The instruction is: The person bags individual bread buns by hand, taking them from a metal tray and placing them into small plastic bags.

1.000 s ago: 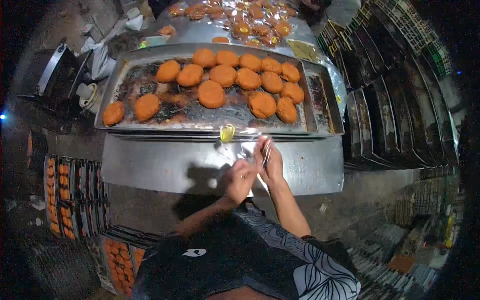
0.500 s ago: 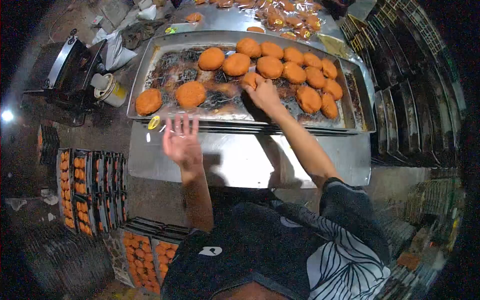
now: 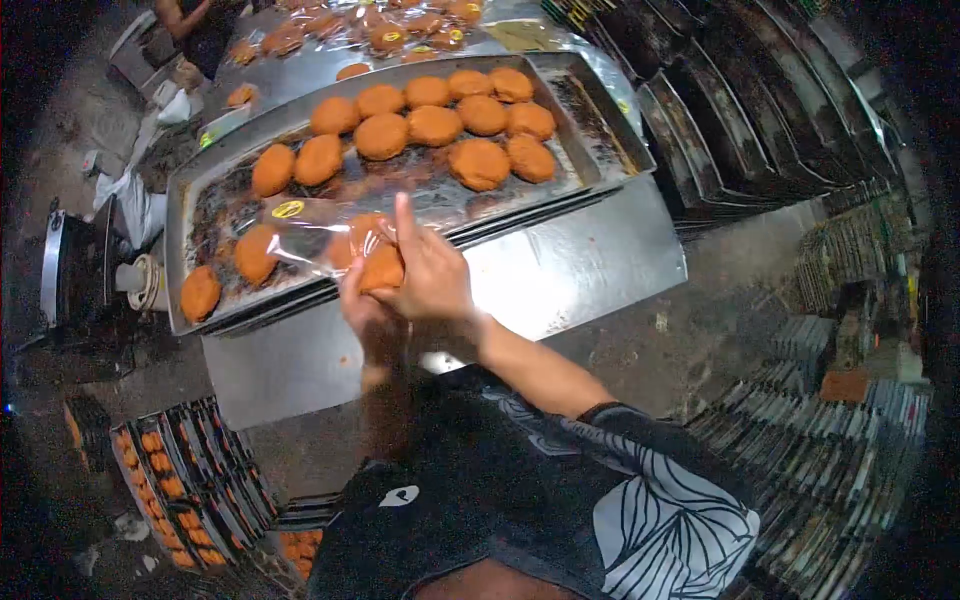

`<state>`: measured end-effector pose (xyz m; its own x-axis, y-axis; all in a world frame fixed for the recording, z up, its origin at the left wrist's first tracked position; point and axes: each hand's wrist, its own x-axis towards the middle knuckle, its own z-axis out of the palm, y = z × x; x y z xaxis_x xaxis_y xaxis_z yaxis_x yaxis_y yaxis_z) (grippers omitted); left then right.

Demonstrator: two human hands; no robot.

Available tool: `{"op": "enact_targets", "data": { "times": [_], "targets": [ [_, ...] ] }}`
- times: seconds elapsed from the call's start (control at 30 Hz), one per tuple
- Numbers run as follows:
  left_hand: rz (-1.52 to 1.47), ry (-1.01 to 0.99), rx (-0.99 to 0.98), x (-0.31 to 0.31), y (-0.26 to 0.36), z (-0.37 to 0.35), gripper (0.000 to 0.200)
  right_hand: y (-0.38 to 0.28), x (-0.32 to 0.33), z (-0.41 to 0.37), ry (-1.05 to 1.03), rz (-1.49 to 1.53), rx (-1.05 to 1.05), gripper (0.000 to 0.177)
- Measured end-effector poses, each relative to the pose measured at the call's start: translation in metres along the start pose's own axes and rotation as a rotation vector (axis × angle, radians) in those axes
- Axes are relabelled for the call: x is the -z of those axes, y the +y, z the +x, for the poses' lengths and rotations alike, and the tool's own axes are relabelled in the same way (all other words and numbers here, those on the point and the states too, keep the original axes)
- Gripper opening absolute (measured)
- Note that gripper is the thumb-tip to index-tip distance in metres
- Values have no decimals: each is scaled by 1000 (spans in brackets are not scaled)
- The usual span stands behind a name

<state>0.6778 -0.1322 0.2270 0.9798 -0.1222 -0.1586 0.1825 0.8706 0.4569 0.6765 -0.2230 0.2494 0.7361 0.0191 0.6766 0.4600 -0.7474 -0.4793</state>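
Note:
My left hand (image 3: 366, 312) is closed round the mouth of a clear plastic bag (image 3: 312, 222) with a yellow label. Pressed close beside it, my right hand (image 3: 436, 272) grips an orange-brown bun (image 3: 383, 268) at the bag's opening, one finger pointing up. Another bun shape shows through the plastic, its outline partly blurred. Beneath the bag lies a scorched metal baking tray (image 3: 445, 205). Several round buns stand on it, among them a flattened bun (image 3: 479, 164) near its right part and a lone bun (image 3: 201, 293) at its left end.
Bagged buns (image 3: 392, 32) are heaped on the metal table (image 3: 580, 265) behind the tray. A person's arm (image 3: 190, 18) shows at the far left. Dark trays (image 3: 740, 120) stand at the right, racks of buns (image 3: 175, 490) at the lower left, and a white bucket (image 3: 150, 285) left.
My right hand has lifted a bun off the tray and brought it left to the bag. My left hand, spread before, has closed on the bag. The view has turned and shifted right.

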Motion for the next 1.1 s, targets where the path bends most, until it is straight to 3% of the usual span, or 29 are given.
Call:
{"op": "enact_targets", "data": {
  "times": [0.07,0.1,0.13,0.23,0.27,0.3,0.4,0.47,0.5,0.53,0.6,0.67,0.73,0.8,0.83,0.87,0.9,0.93,0.97,1.0,1.03,1.07,1.1],
  "targets": [
    [193,43,-50,-8,-5,-7,39,12,13,-11,64,77,42,96],
    [185,-104,-50,-11,-6,-8,41,17,24,-14,95,93,4,95],
    [190,-89,-62,-10,-5,-7,41,21,34,-19,121,114,-42,94],
    [416,109,274,-8,-1,-1,46,31,38,-38,110,83,49,83],
    [418,118,253,1,-11,-1,46,34,36,-42,105,73,104,79],
    [528,2,-7,14,-28,0,47,35,39,-37,126,83,73,75],
    [-848,-21,290,-26,-55,-20,50,23,52,-12,121,168,-13,73],
    [167,-186,-57,-32,-66,-25,53,27,54,-12,134,264,-46,71],
    [66,55,-26,-35,-66,-26,52,34,56,-22,52,440,-99,71],
    [73,53,-35,-27,-68,-28,52,42,54,-33,-29,614,-145,71],
    [-22,116,394,4,-77,-29,49,58,66,-53,138,430,-187,56],
    [480,9,5,0,-111,-36,40,96,68,-40,-425,218,-229,44],
    [1229,-82,136,10,-115,-44,41,141,61,2,-386,311,-287,29],
    [1539,-545,-81,60,-154,-35,28,116,97,84,-297,249,-436,40],
    [1656,-652,-373,103,-184,-28,23,120,85,95,-289,238,-432,40],
    [1747,-743,-684,133,-208,-24,19,128,65,101,-75,55,-188,44],
    [1952,-702,-306,138,-212,-27,15,134,49,101,141,-117,53,49],
    [1957,-707,-315,136,-207,-25,15,139,56,76,-99,180,47,57],
    [1678,-735,-155,130,-199,-20,17,147,68,36,-258,339,112,53],
    [1570,-728,-168,131,-198,-17,18,143,89,-2,-574,394,-93,44],
    [1462,-725,-181,132,-196,-14,20,146,100,-49,-915,467,-461,33],
    [1526,-695,-368,135,-200,-9,19,146,120,-80,-1094,611,-509,33],
    [1676,-685,-438,135,-201,-8,17,187,81,-175,-981,775,-600,37]
  ]
}}
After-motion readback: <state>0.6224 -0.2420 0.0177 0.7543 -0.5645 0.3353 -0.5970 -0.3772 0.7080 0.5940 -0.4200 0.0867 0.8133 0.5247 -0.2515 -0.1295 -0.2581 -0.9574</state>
